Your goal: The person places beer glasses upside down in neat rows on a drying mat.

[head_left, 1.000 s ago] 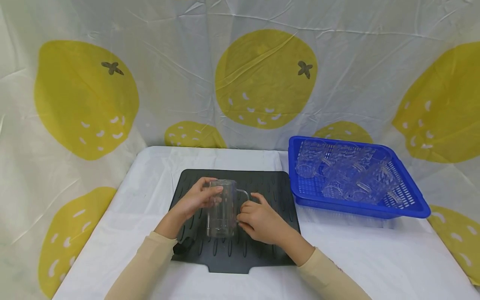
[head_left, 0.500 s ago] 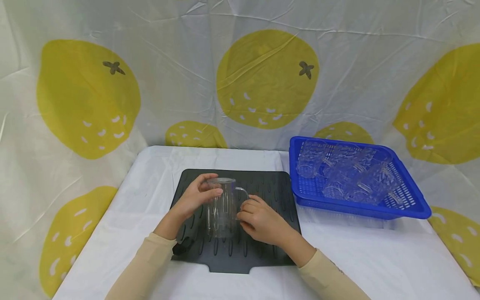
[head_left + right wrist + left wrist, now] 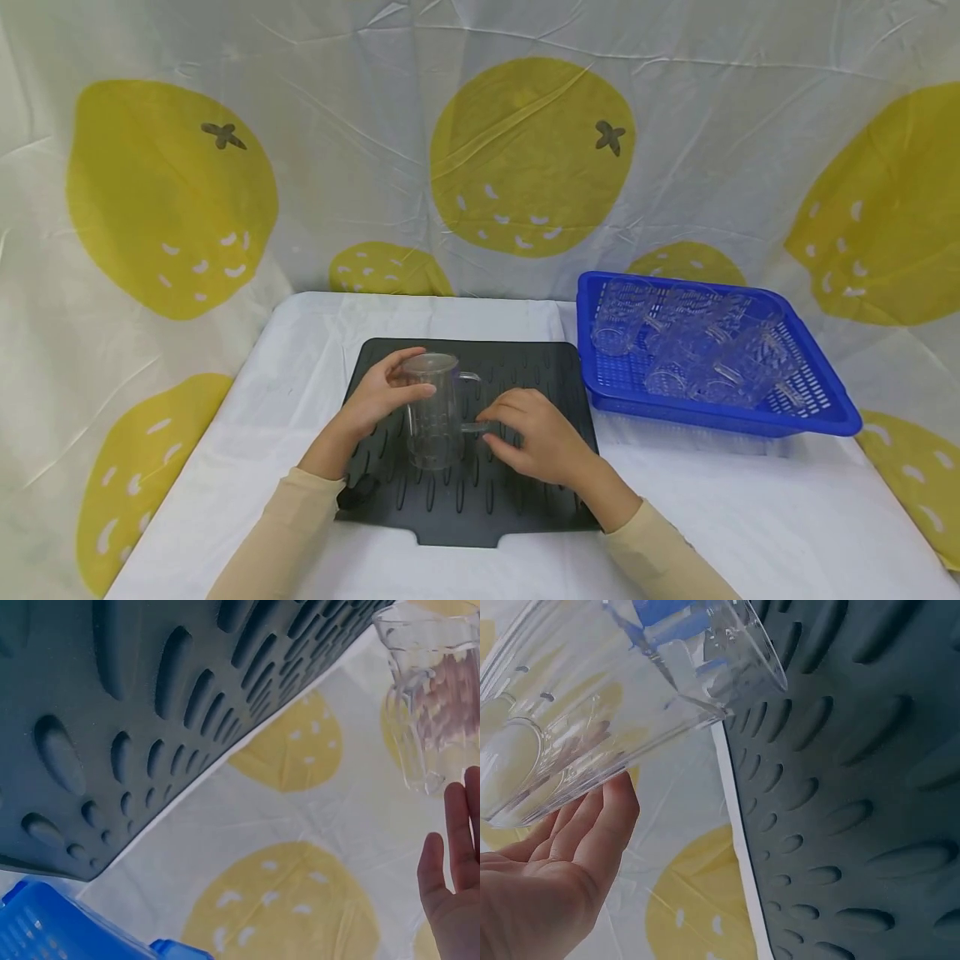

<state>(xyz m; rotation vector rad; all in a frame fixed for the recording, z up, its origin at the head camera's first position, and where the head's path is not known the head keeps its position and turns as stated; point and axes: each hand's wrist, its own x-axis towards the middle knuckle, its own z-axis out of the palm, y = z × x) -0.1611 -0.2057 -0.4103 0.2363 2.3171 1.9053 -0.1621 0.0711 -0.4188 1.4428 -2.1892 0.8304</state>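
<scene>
A clear mug point(image 3: 435, 421) with its rim upward is over the dark ribbed mat point(image 3: 525, 508) in the head view. My left hand point(image 3: 380, 398) holds it near the rim, thumb on the near side and fingers behind. Its handle point(image 3: 471, 427) faces right, toward my right hand point(image 3: 534, 433). The right fingertips point(image 3: 454, 796) are right beside the handle's lower end, fingers fairly straight and thumb apart. In the left wrist view the mug point(image 3: 652, 712) slants across the top left, with the left fingers point(image 3: 619, 817) against its side.
On the right stands a blue plastic basket point(image 3: 821, 392) with several clear mugs point(image 3: 675, 367) lying in it. A white cloth point(image 3: 675, 517) covers the table under the mat. Behind hangs a white curtain point(image 3: 352, 125) with yellow lemon prints. A small black object point(image 3: 357, 492) is near the left wrist.
The mug has shifted slightly left and its rim now tips more toward the head camera. The handle has come out from behind the right hand, whose fingers have loosened from it.
</scene>
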